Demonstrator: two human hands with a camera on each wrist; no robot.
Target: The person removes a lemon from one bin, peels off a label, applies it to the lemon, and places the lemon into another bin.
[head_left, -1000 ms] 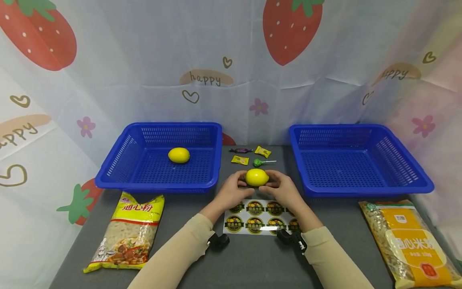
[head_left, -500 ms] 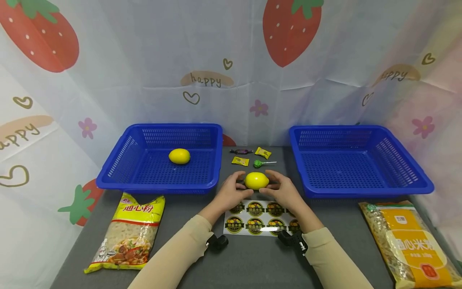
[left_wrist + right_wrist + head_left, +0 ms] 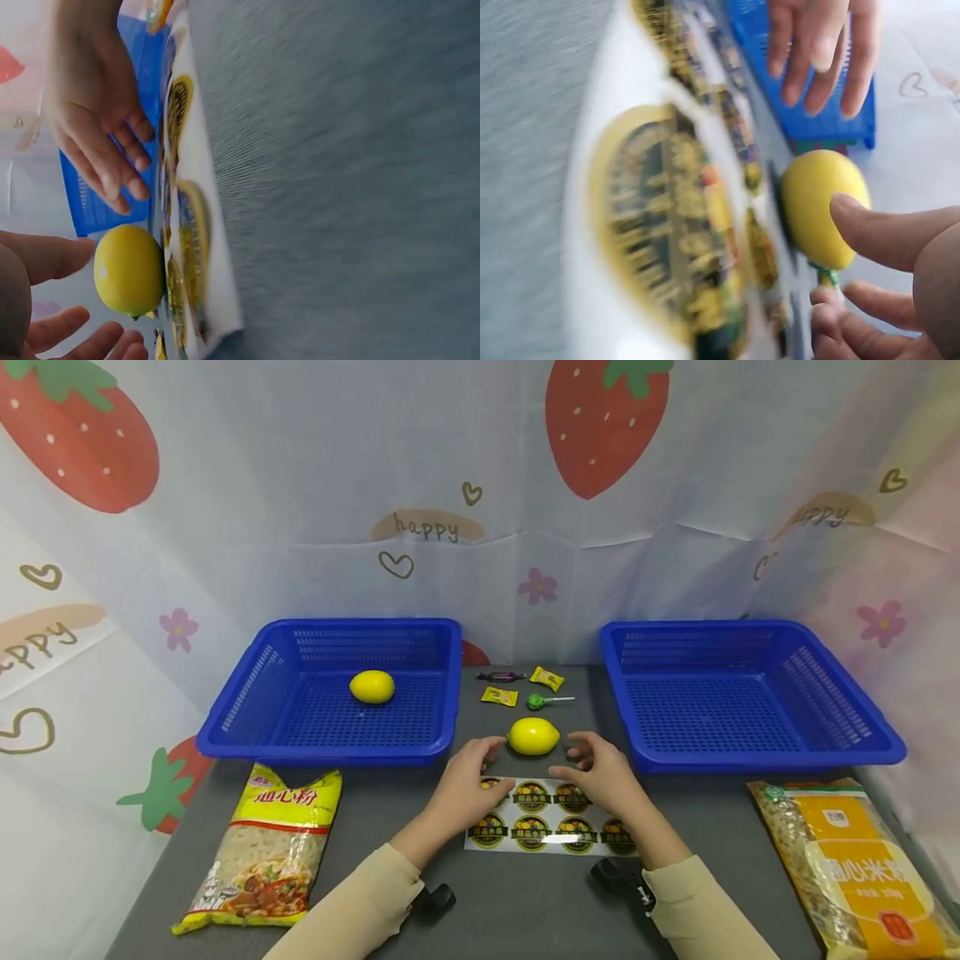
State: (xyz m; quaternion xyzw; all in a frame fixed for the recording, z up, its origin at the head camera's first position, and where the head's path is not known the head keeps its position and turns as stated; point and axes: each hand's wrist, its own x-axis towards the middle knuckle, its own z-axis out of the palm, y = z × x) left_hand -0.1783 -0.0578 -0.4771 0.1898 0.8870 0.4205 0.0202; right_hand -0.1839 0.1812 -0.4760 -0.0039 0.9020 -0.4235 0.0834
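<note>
A yellow lemon (image 3: 533, 737) rests on the grey table just beyond a white sheet of round fruit stickers (image 3: 552, 817). My left hand (image 3: 467, 787) is at the lemon's left with fingers loosely bent, holding nothing. On the other side, my right hand (image 3: 602, 778) has thumb and fingers spread, a small gap from the fruit. Both wrist views show the lemon (image 3: 129, 270) between the two hands, with no fingers curled round it. The hands overlap the left and right ends of the sticker sheet in the head view.
A blue basket (image 3: 330, 752) with another lemon (image 3: 372, 687) stands at left, a second blue basket (image 3: 765, 756) at right. Between them lie wrapped candies (image 3: 499, 696) and a green lollipop (image 3: 537, 701). Noodle bags lie left (image 3: 264, 852) and right (image 3: 855, 868).
The lemon came down slightly toward me, then my hands let go of it. Both hands have drawn back and apart, leaving the lemon on the table.
</note>
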